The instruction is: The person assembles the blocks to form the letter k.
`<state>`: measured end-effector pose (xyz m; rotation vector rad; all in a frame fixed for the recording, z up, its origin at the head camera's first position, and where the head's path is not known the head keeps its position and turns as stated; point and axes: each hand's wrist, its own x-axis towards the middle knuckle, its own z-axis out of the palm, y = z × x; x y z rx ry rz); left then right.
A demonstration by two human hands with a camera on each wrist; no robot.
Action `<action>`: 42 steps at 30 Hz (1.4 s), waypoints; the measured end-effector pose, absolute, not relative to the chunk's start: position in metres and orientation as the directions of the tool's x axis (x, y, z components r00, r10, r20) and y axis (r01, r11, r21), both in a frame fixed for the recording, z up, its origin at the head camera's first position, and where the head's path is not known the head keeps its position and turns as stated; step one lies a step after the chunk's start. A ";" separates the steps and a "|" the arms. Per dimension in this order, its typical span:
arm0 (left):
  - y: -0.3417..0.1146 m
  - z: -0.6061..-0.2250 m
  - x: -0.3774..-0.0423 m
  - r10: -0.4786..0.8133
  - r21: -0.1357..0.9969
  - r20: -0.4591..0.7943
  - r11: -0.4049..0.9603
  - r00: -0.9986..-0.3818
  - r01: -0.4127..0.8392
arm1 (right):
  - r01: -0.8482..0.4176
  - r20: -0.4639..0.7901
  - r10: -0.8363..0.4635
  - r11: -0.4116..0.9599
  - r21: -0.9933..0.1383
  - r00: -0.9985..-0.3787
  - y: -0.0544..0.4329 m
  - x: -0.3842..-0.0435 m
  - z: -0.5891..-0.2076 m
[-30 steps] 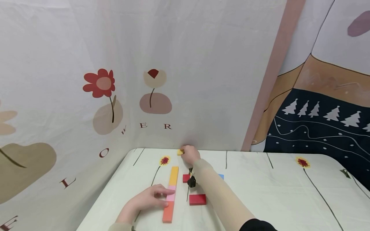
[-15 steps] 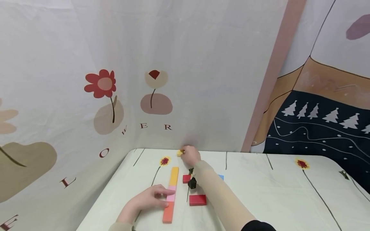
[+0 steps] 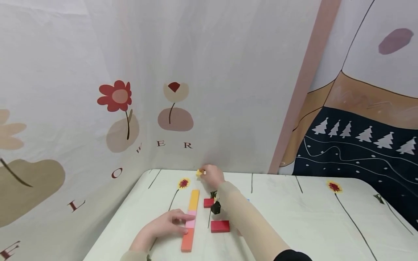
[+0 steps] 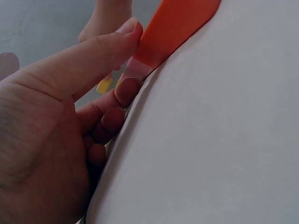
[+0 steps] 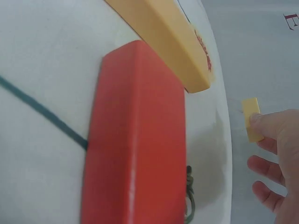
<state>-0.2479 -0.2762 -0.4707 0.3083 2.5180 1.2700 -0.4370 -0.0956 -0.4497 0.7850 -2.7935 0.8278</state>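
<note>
My right hand point(image 3: 213, 175) reaches to the far edge of the table and pinches a small yellow block point(image 5: 251, 107) between thumb and fingers. Its other fingers hang loosely bent in the right wrist view. Nearer, my left hand point(image 3: 167, 222) rests at a straight row of blocks laid end to end: a yellow-orange block point(image 3: 193, 199), a pink block point(image 3: 190, 223) and a coral block point(image 3: 187, 242). The index finger lies over the pink block, with the thumb at the joint with the coral one. In the left wrist view the thumb touches the coral block point(image 4: 173, 30).
Right of the row lie a red block point(image 3: 220, 226) and a smaller red block point(image 3: 208, 203). A small black device point(image 3: 215, 207) shows at my right wrist. The right forearm mostly covers a blue block point(image 3: 248, 200). A printed cloth wall point(image 3: 235, 145) rises behind the table.
The yellow block in my right hand has shifted slightly left and looks more tilted. The left hand keeps its place at the row. The head view has turned a little.
</note>
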 end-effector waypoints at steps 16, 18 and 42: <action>-0.285 -0.473 -0.249 0.319 0.818 -0.171 0.574 -0.932 0.046 | -0.543 0.262 -0.476 0.729 -0.416 -0.839 -0.099 -0.431 -0.442; -0.285 -0.473 -0.249 0.319 0.819 -0.167 0.572 -0.933 0.049 | -0.550 0.269 -0.480 0.726 -0.412 -0.835 -0.098 -0.429 -0.441; -0.279 -0.471 -0.248 0.334 0.813 -0.155 0.578 -0.930 0.072 | -0.578 0.279 -0.507 0.728 -0.367 -0.816 -0.092 -0.411 -0.441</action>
